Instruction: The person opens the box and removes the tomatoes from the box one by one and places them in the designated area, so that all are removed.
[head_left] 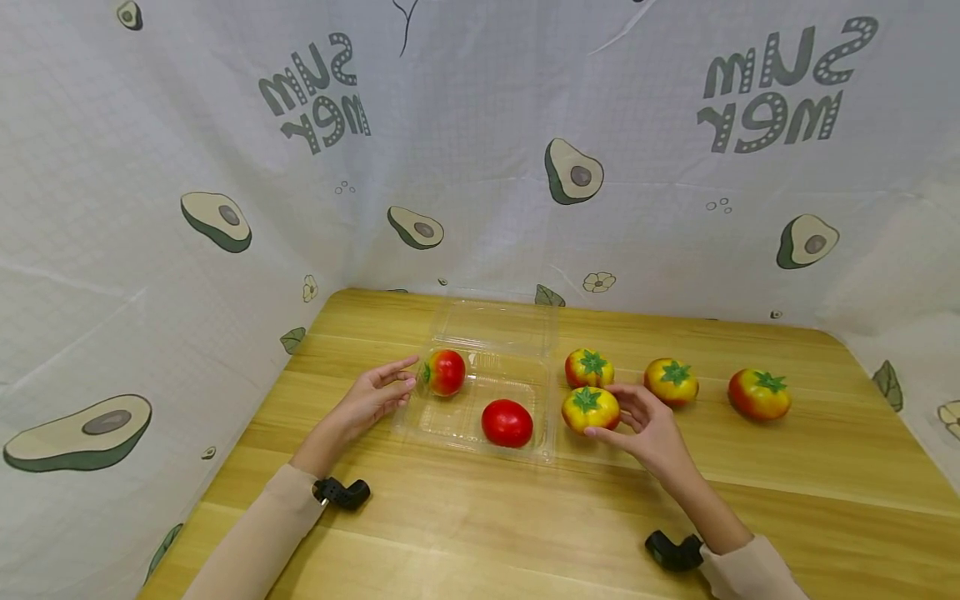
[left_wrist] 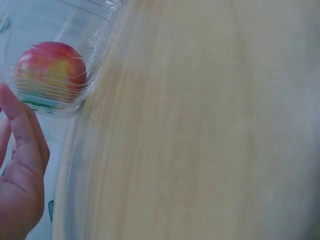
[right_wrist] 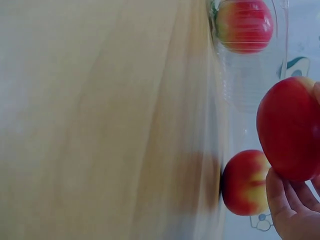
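Observation:
My right hand (head_left: pixel 648 429) grips a yellow-red tomato (head_left: pixel 591 410) with a green leafy top, thumb on the near side and fingers on the far side. In the right wrist view, the held tomato's red underside (right_wrist: pixel 287 132) is raised off the table. A clear plastic box (head_left: pixel 442 421), its lid (head_left: pixel 495 323) laid back, stands left of it. Inside lie a red tomato with its green top to the left (head_left: pixel 447 372) and a plain red one (head_left: pixel 507 423). My left hand (head_left: pixel 371 396) is beside the box's left edge, fingers relaxed; I cannot tell whether they touch it.
On the wooden table (head_left: pixel 465 517), another tomato (head_left: pixel 587 367) sits just behind the held one. Two more tomatoes, one nearer (head_left: pixel 671 382) and one farther right (head_left: pixel 759 394), stand in the same row. A white avocado-print cloth (head_left: pixel 480 125) hangs behind the table.

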